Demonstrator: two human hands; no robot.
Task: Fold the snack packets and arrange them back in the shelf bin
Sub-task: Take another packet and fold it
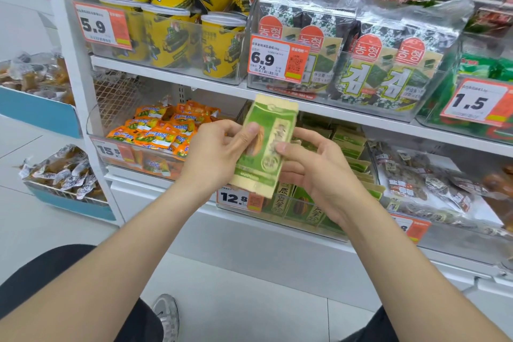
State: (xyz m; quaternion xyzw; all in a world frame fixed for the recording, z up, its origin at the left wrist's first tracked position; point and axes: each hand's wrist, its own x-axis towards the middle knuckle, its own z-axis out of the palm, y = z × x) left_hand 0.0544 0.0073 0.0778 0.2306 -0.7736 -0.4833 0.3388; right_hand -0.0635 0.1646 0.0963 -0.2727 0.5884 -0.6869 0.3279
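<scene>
Left hand (213, 158), right hand (319, 172) pinch green packet (268, 130); tag (233, 199) reads 12.8.

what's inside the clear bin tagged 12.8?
Green packets stand in rows in the clear bin. The held packet, left hand, right hand and price tag hide its left side.

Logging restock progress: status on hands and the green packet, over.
Left hand and right hand both pinch green packet, near upright. Not yet in shelf bin, held in front of it. Nothing blocks bin.
</scene>
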